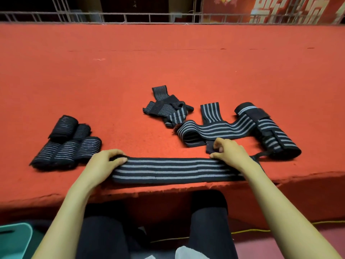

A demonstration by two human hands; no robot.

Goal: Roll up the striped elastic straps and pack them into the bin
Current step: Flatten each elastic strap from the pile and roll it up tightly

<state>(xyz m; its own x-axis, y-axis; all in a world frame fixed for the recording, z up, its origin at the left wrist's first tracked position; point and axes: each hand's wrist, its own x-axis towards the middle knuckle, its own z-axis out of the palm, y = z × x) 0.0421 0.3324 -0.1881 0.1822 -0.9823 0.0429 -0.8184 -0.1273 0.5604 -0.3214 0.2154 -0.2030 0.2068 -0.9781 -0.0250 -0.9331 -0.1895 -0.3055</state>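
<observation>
A black strap with grey stripes [171, 170] lies flat along the near edge of the red table [168, 62]. My left hand [104, 162] grips its left end, fingers curled over the fabric. My right hand [228, 151] pinches the strap's far edge near its right end. Several rolled straps [65, 144] sit in a cluster at the left. A loose wide strap [211, 130] lies behind my right hand, with a big roll [270, 131] to its right. A tangled pile of narrow straps [168, 109] lies further back. The teal bin [13, 240] stands on the floor at lower left.
A metal railing [130, 16] runs behind the table's far edge. My knees in dark trousers [207, 221] sit under the near table edge. A yellow cable [252, 230] lies on the floor at the right.
</observation>
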